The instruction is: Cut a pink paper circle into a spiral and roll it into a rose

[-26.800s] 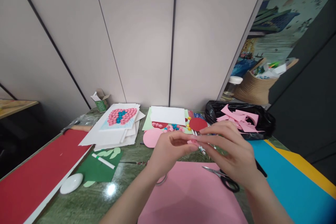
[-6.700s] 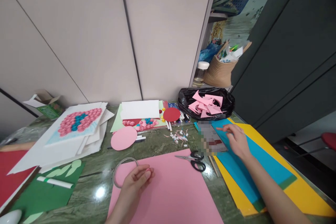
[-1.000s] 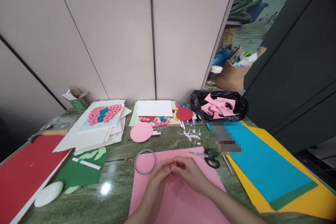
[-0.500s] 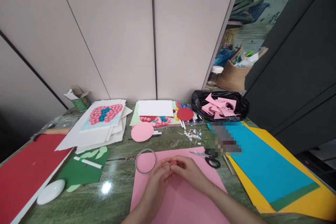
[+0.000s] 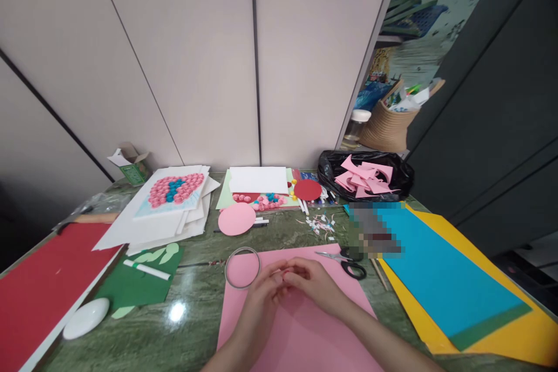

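Above a large pink paper sheet (image 5: 296, 337), my left hand (image 5: 265, 290) and my right hand (image 5: 309, 282) meet at the fingertips. Between them is a small pink-red paper roll (image 5: 285, 274), mostly hidden by the fingers; both hands are closed on it. A round metal ring (image 5: 227, 279) lies by my left hand, partly on the pink sheet. Scissors with black handles (image 5: 353, 267) rest to the right of my right hand at the sheet's far edge. A pink paper circle (image 5: 236, 219) lies farther back.
At the back left sits a picture with pink and blue paper rolls (image 5: 176, 190). A black bag (image 5: 403, 177) holds pink scraps. Blue (image 5: 444, 267) and yellow sheets (image 5: 523, 325) lie right; red board (image 5: 47, 279), green paper (image 5: 135, 285) and a white oval object (image 5: 86, 318) lie left.
The fingers have shifted slightly around the paper roll, and less of it shows now. Both hands stay in nearly the same place.
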`<action>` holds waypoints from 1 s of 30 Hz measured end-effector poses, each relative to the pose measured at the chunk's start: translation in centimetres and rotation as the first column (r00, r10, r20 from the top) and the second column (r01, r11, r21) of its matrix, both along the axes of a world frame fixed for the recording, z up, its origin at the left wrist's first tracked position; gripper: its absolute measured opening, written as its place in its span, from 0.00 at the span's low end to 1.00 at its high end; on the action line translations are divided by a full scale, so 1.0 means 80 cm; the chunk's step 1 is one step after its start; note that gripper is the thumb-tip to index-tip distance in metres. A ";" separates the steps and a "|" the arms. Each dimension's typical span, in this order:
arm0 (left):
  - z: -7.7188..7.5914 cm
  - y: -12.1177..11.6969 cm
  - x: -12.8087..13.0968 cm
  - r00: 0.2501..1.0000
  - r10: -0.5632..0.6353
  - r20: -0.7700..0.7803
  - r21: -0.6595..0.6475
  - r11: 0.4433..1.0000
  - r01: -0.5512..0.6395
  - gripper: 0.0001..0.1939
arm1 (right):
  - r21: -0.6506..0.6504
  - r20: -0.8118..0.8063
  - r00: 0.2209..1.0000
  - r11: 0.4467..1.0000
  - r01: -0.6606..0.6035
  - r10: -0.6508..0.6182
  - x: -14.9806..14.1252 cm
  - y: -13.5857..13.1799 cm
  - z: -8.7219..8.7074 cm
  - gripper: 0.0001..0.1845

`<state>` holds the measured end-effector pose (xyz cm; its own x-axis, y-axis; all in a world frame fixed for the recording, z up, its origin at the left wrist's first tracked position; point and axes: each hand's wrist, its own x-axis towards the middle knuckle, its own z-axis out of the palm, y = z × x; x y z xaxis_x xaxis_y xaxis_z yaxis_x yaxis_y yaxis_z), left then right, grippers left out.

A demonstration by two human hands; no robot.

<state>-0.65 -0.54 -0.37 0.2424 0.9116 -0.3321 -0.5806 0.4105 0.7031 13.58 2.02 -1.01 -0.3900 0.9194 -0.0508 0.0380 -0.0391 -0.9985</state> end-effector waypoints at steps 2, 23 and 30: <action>-0.001 0.000 0.000 1.000 0.001 -0.012 0.009 1.000 -0.001 0.14 | 0.013 0.019 1.000 1.000 0.003 -0.003 0.000 -0.001 0.002 0.08; 0.000 0.000 -0.003 0.998 -0.023 -0.063 0.122 0.992 0.030 0.16 | 0.123 0.191 0.975 0.989 0.088 -0.110 -0.005 -0.004 0.004 0.08; 0.003 -0.001 -0.002 0.998 -0.046 -0.049 0.048 0.998 0.048 0.14 | 0.049 0.126 0.992 0.999 0.000 -0.007 0.004 0.000 0.004 0.07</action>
